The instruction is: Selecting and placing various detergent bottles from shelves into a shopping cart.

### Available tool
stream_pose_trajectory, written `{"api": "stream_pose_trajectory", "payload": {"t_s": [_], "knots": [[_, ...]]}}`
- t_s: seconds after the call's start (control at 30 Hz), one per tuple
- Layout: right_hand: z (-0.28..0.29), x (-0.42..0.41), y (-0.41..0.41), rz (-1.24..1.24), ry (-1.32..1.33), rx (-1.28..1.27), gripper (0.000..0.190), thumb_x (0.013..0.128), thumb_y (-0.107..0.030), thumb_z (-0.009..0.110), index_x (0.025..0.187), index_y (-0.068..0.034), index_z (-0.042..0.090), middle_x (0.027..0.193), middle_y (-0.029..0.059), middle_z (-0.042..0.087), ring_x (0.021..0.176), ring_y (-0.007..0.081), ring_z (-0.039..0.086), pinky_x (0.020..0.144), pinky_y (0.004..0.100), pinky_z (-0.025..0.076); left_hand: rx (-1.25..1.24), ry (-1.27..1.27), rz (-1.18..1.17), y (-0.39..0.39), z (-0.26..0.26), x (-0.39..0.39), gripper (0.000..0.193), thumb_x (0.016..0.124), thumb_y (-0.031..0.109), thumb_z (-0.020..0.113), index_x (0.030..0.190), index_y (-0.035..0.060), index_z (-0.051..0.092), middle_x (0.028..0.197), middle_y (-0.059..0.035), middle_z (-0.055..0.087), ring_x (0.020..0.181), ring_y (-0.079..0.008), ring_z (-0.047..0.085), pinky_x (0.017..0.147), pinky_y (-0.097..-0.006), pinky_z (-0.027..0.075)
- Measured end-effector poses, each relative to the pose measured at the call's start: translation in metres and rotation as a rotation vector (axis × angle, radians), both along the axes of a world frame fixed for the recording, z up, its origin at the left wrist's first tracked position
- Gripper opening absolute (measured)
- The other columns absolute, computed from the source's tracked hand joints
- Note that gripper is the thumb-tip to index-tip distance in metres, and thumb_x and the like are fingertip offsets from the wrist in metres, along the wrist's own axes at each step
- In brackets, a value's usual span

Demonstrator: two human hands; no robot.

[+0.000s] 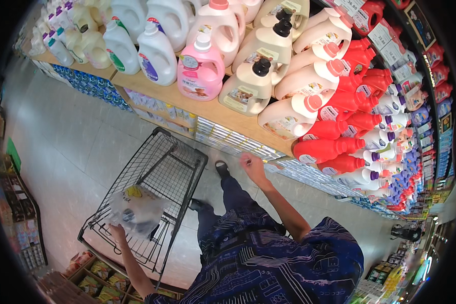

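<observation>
My left hand [117, 232] is at the edge of a clear plastic bag [138, 211] with items inside, and its fingers seem to pinch the bag's plastic. The bag rests in a black wire shopping cart [163, 163]. My right hand [252, 165] is raised in the air, slightly blurred, below the wooden shelf edge [212, 108]; its fingers are curled, and nothing plain shows in them. On the shelf above it stand a pink detergent bottle [200, 72], a beige bottle with a black cap [247, 87] and a cream bottle with a coral cap [288, 117].
Red bottles [319, 150] crowd the shelf corner at right, with price signs [383, 41] behind. White jugs [157, 57] line the shelf's left part. Packaged goods fill boxes [98, 273] at the lower left and a rack [22, 205] at far left. Grey floor tiles [60, 133] lie between.
</observation>
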State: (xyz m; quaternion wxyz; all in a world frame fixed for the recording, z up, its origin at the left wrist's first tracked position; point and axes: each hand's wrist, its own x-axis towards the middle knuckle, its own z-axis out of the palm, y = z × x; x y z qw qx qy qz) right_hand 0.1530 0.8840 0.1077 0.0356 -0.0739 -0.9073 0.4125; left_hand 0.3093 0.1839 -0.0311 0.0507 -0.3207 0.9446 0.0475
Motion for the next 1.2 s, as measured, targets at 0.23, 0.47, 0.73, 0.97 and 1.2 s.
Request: {"api": "stream_pose_trajectory", "payload": {"t_s": [0.23, 0.47, 0.73, 0.97, 1.2], "knots": [[0.058, -0.119, 0.085, -0.290, 0.267, -0.045, 0.045, 0.085, -0.016, 0.070, 0.123, 0.004, 0.057, 0.102, 0.0114, 0.063, 0.094, 0.0228, 0.059, 0.089, 0.0348, 0.046, 0.276, 0.320, -0.065, 0.136, 0.050, -0.032, 0.057, 0.092, 0.035, 0.054, 0.135, -0.0018, 0.049, 0.129, -0.0257, 0.057, 0.118, -0.0428, 0.055, 0.098, -0.0463, 0.044], [0.069, -0.193, 0.120, -0.251, 0.416, 0.014, 0.068, 0.091, -0.016, 0.067, 0.144, 0.008, 0.031, 0.139, 0.0232, 0.041, 0.127, 0.0317, 0.044, 0.107, 0.0373, 0.036, 0.017, 0.086, 0.446, 0.243, 0.086, 0.011, 0.082, 0.081, 0.018, 0.064, 0.145, -0.0100, 0.020, 0.142, -0.0357, 0.035, 0.131, -0.0468, 0.037, 0.109, -0.0468, 0.034], [0.034, -0.250, 0.159, -0.297, -0.002, -0.742, 0.070, 0.102, -0.051, 0.034, 0.145, 0.005, 0.033, 0.145, 0.0206, 0.040, 0.134, 0.0281, 0.040, 0.112, 0.0378, 0.031, 0.402, 0.190, 0.440, 0.404, 0.057, -0.035, 0.084, 0.080, 0.024, 0.072, 0.144, -0.0074, 0.028, 0.133, -0.0288, 0.049, 0.116, -0.0412, 0.054, 0.099, -0.0435, 0.045], [0.009, -0.265, 0.162, -0.367, 0.037, -0.842, 0.067, 0.103, -0.053, 0.033, 0.145, -0.001, 0.036, 0.141, 0.0144, 0.044, 0.128, 0.0240, 0.044, 0.109, 0.0345, 0.035, 0.928, 0.463, 0.170, 0.553, 0.145, -0.272, 0.073, 0.079, 0.027, 0.077, 0.138, -0.0003, 0.043, 0.124, -0.0214, 0.061, 0.099, -0.0272, 0.067, 0.086, -0.0352, 0.053], [0.005, -0.246, 0.150, -0.388, -0.083, -1.055, 0.067, 0.102, -0.054, 0.033, 0.145, -0.002, 0.037, 0.140, 0.0137, 0.045, 0.127, 0.0225, 0.044, 0.109, 0.0337, 0.034, 0.954, 0.858, -0.508, 0.693, 0.276, -0.432, 0.081, 0.064, 0.033, 0.085, 0.131, 0.0038, 0.052, 0.118, -0.0189, 0.062, 0.116, -0.0382, 0.055, 0.102, -0.0457, 0.042]]}}
